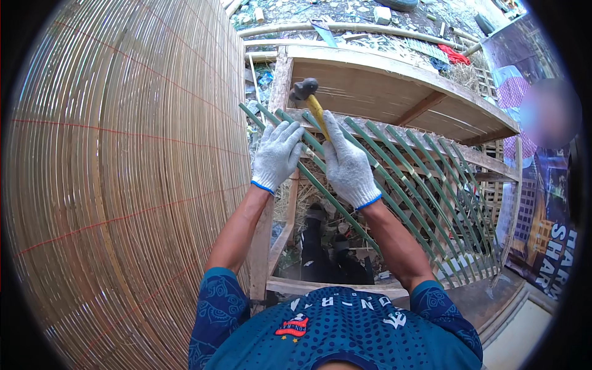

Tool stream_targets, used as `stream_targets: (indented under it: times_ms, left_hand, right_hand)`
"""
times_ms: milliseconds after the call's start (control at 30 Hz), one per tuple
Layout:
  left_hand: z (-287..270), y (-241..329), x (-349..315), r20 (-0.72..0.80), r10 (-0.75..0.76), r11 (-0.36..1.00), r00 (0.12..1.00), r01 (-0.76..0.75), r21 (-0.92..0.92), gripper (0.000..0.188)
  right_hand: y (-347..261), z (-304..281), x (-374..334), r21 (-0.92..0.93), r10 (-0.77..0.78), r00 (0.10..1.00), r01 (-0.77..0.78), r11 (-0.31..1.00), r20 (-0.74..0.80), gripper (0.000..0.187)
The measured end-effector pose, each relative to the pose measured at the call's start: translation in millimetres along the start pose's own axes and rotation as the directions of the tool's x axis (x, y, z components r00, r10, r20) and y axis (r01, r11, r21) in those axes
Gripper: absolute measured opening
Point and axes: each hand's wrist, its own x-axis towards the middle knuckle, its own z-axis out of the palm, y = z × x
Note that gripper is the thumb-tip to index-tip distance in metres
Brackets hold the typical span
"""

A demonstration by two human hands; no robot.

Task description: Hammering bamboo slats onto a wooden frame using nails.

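My right hand (349, 161), in a white knit glove with a blue cuff, is closed round the yellow handle of a hammer (317, 113). The dark hammer head points up and away, over the frame's far rail. My gloved left hand (277, 154) rests on a green bamboo strip (320, 185) at the left end of the frame, fingers close together; whether they pinch anything small is hidden. Several more green bamboo strips (401, 177) run slantwise side by side across the wooden frame (496, 165), to the right of my hands.
A tall wall of thin bamboo slats (123, 154) laced with red string stands close on my left. Beyond the frame is a wooden panel (357, 83). Rubble, bamboo poles (364, 26) and a red cloth (454, 54) lie farther back. Another person (549, 114) is at the right.
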Motion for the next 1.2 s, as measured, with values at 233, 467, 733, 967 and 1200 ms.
stream_targets:
  times_ms: [233,467,733,967,1200]
  left_hand:
    - [11.4,-5.7,1.9,-0.033,0.002,1.0,0.999,-0.002,-0.003,0.036]
    - [8.2,-5.1,4.4,-0.08,0.007,1.0,0.997,-0.007,0.004,0.034]
    - [8.1,8.8,8.1,-0.077,0.038,0.999,0.996,-0.04,-0.023,0.038]
    - [-35.0,17.1,-13.0,-0.055,-0.206,0.947,0.977,0.185,-0.264,0.038]
    - [-123.3,108.4,-84.9,0.326,-0.353,0.807,0.877,0.462,-0.369,0.038]
  right_hand:
    - [30.3,38.0,14.1,-0.154,0.0,0.992,0.019,0.988,0.125,0.071]
    - [16.7,29.6,6.7,-0.184,0.022,0.993,0.0,0.983,0.115,0.069]
    - [27.0,22.4,15.2,-0.297,0.155,0.972,-0.098,0.95,0.177,0.065]
    - [-21.0,-108.7,-101.2,0.054,0.319,0.948,-0.318,0.946,-0.004,0.055]
    - [-27.6,-209.1,-295.7,0.029,0.607,0.787,-0.613,0.789,0.114,0.029]
